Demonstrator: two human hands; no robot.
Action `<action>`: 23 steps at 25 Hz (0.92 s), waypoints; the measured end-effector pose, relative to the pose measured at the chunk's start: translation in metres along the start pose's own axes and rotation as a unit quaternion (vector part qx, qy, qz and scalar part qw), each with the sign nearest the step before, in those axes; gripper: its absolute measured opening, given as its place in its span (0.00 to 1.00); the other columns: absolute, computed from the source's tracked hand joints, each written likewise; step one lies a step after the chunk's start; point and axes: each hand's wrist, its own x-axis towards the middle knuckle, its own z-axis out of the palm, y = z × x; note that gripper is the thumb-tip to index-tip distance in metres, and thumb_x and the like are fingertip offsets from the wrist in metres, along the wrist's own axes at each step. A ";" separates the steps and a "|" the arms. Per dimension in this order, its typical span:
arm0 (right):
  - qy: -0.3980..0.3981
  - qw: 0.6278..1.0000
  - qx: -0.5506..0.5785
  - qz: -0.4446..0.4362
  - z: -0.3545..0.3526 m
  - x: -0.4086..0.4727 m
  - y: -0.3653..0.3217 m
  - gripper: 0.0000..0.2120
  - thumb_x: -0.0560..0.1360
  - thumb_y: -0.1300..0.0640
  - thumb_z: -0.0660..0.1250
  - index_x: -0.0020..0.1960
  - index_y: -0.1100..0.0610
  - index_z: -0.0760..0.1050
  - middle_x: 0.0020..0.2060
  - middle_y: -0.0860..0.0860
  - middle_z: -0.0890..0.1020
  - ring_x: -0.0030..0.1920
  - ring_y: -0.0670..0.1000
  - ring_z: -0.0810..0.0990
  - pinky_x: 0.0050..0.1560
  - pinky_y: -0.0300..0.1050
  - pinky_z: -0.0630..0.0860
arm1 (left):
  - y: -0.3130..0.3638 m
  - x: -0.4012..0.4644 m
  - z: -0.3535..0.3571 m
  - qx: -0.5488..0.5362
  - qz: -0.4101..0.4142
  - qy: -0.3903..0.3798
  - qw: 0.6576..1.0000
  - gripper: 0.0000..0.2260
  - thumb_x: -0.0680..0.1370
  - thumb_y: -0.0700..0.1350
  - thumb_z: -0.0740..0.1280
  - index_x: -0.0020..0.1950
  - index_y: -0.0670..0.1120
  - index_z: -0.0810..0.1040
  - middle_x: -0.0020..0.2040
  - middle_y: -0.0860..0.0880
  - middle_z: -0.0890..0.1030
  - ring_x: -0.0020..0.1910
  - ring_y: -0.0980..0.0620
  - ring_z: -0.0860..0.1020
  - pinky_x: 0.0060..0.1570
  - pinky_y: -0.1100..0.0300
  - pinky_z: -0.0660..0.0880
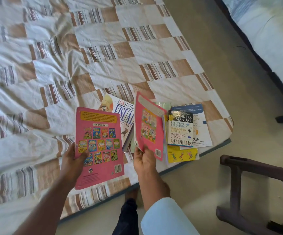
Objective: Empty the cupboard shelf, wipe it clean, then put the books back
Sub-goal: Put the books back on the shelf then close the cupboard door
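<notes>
You stand at the foot corner of the bed [86, 53], where the checked sheet is creased and the books lie close to the edge at about 4 o'clock of the mattress. That is your main risk: the small pile [182, 133] sits just beside the corner, and a nudge from your right arm, or a tug on the loose sheet, may slide it onto the floor [222, 82]. The dark chair [259, 189] at 4 o'clock of the view stands near your right side, so you may catch it if you turn with your hands full.

The big visual dictionary [126, 116] lies flat at 12 o'clock from your hands, partly under the two pink books. It looks heavy and may drag thinner ones along if you pull it out from beneath.

Your left hand [74, 160] grasps the larger pink book [100, 146] at its left edge, thumb on the back cover, which shows rows of small titles and a barcode. It is thin and held at one side only, so it may bend or slip.

Your right hand [144, 158] pinches the bottom edge of the second pink book [149, 128], tilted up on end. A pinch that low lets it flop over onto the manual [179, 129] at its 3 o'clock, which tops the pile above a yellow book [182, 155].

The cupboard shelf is not in view.
</notes>
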 end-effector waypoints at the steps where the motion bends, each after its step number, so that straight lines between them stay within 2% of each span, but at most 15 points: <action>1: -0.025 0.999 -0.022 -0.009 -0.003 -0.007 -0.002 0.16 0.82 0.67 0.61 0.68 0.61 0.74 0.55 0.57 0.83 0.43 0.54 0.86 0.36 0.46 0.84 | 0.008 -0.003 -0.001 0.005 0.001 -0.005 1.000 0.11 0.80 0.38 0.69 0.59 0.51 0.79 0.49 0.48 0.87 0.46 0.45 0.86 0.48 0.40 0.82; 3: -0.061 0.987 -0.134 -0.071 -0.007 -0.030 -0.015 0.18 0.82 0.68 0.61 0.69 0.54 0.73 0.54 0.56 0.84 0.46 0.55 0.85 0.35 0.48 0.83 | 0.025 -0.008 -0.003 0.010 0.005 -0.015 1.000 0.10 0.80 0.38 0.69 0.57 0.52 0.79 0.48 0.48 0.87 0.43 0.45 0.86 0.47 0.39 0.82; 5: -0.077 0.956 -0.228 -0.167 -0.012 -0.048 -0.042 0.19 0.82 0.66 0.62 0.69 0.50 0.72 0.54 0.55 0.84 0.49 0.55 0.85 0.37 0.51 0.83 | 0.045 -0.013 -0.003 0.019 0.015 -0.025 0.999 0.09 0.80 0.39 0.69 0.55 0.53 0.79 0.46 0.48 0.87 0.41 0.46 0.86 0.45 0.38 0.82; 8: -0.085 0.926 -0.236 -0.282 -0.019 -0.077 -0.104 0.20 0.82 0.67 0.62 0.69 0.48 0.70 0.55 0.54 0.84 0.50 0.55 0.84 0.41 0.56 0.84 | 0.078 -0.023 0.007 0.027 0.044 -0.062 0.997 0.09 0.80 0.40 0.68 0.56 0.53 0.79 0.47 0.47 0.87 0.40 0.46 0.86 0.43 0.40 0.82; 10: -0.067 0.894 -0.259 -0.359 -0.034 -0.102 -0.151 0.19 0.82 0.66 0.62 0.71 0.52 0.69 0.58 0.56 0.82 0.53 0.58 0.84 0.45 0.62 0.83 | 0.105 -0.032 0.026 0.024 0.068 -0.093 0.993 0.09 0.80 0.39 0.68 0.57 0.51 0.78 0.47 0.46 0.87 0.39 0.46 0.86 0.41 0.42 0.83; 12: -0.031 0.835 -0.290 -0.467 -0.061 -0.131 -0.192 0.15 0.83 0.59 0.64 0.68 0.48 0.72 0.58 0.57 0.82 0.57 0.62 0.83 0.53 0.70 0.80 | 0.136 -0.046 0.052 0.021 0.089 -0.138 0.986 0.11 0.80 0.40 0.69 0.58 0.54 0.78 0.48 0.47 0.87 0.41 0.45 0.87 0.42 0.41 0.83; 13: 0.005 0.787 -0.314 -0.531 -0.080 -0.148 -0.212 0.12 0.82 0.51 0.65 0.64 0.43 0.73 0.56 0.56 0.83 0.56 0.61 0.83 0.54 0.70 0.79 | 0.155 -0.056 0.071 0.015 0.109 -0.166 0.980 0.11 0.78 0.41 0.71 0.57 0.55 0.79 0.48 0.47 0.87 0.42 0.44 0.86 0.44 0.39 0.82; 14: 0.055 0.736 -0.342 -0.582 -0.094 -0.170 -0.227 0.09 0.80 0.44 0.64 0.60 0.39 0.74 0.53 0.55 0.84 0.53 0.59 0.83 0.53 0.66 0.79 | 0.172 -0.066 0.088 0.015 0.129 -0.191 0.973 0.11 0.76 0.43 0.71 0.55 0.56 0.80 0.48 0.48 0.87 0.43 0.44 0.86 0.45 0.38 0.82; 15: 0.103 0.688 -0.361 -0.622 -0.109 -0.193 -0.240 0.09 0.79 0.40 0.63 0.58 0.38 0.74 0.49 0.55 0.84 0.49 0.57 0.83 0.50 0.60 0.80 | 0.188 -0.077 0.108 0.015 0.150 -0.219 0.964 0.11 0.74 0.44 0.71 0.54 0.57 0.80 0.48 0.49 0.87 0.44 0.45 0.86 0.46 0.39 0.82; 17: 0.188 0.589 -0.381 -0.687 -0.140 -0.244 -0.255 0.11 0.79 0.49 0.61 0.57 0.48 0.78 0.39 0.59 0.84 0.40 0.54 0.81 0.41 0.48 0.75 | 0.221 -0.109 0.151 0.016 0.190 -0.282 0.940 0.11 0.76 0.42 0.72 0.54 0.55 0.81 0.47 0.49 0.87 0.44 0.45 0.86 0.46 0.41 0.82; 18: 0.235 0.541 -0.387 -0.709 -0.156 -0.277 -0.261 0.14 0.77 0.55 0.60 0.56 0.56 0.81 0.38 0.61 0.85 0.39 0.52 0.80 0.39 0.44 0.70 | 0.237 -0.131 0.177 0.025 0.205 -0.322 0.924 0.10 0.77 0.39 0.72 0.54 0.53 0.80 0.47 0.49 0.87 0.44 0.44 0.86 0.45 0.43 0.83; 19: 0.266 0.503 -0.392 -0.723 -0.172 -0.300 -0.265 0.17 0.76 0.57 0.59 0.56 0.61 0.83 0.41 0.60 0.86 0.41 0.53 0.82 0.41 0.43 0.71 | 0.251 -0.153 0.198 0.022 0.218 -0.357 0.908 0.10 0.78 0.37 0.71 0.54 0.51 0.80 0.47 0.50 0.87 0.44 0.44 0.86 0.42 0.46 0.83; 21: 0.273 0.500 -0.381 -0.728 -0.203 -0.336 -0.264 0.17 0.77 0.60 0.60 0.61 0.61 0.81 0.54 0.57 0.86 0.52 0.56 0.86 0.54 0.45 0.76 | 0.278 -0.202 0.231 0.008 0.238 -0.427 0.872 0.11 0.79 0.34 0.68 0.56 0.49 0.80 0.47 0.50 0.87 0.44 0.45 0.86 0.38 0.54 0.83; 23: 0.296 0.468 -0.358 -0.752 -0.255 -0.383 -0.259 0.22 0.74 0.65 0.66 0.67 0.54 0.77 0.61 0.57 0.82 0.60 0.54 0.83 0.60 0.46 0.78 | 0.294 -0.270 0.263 0.003 0.254 -0.493 0.832 0.12 0.79 0.34 0.67 0.58 0.48 0.79 0.47 0.49 0.87 0.43 0.47 0.86 0.36 0.56 0.83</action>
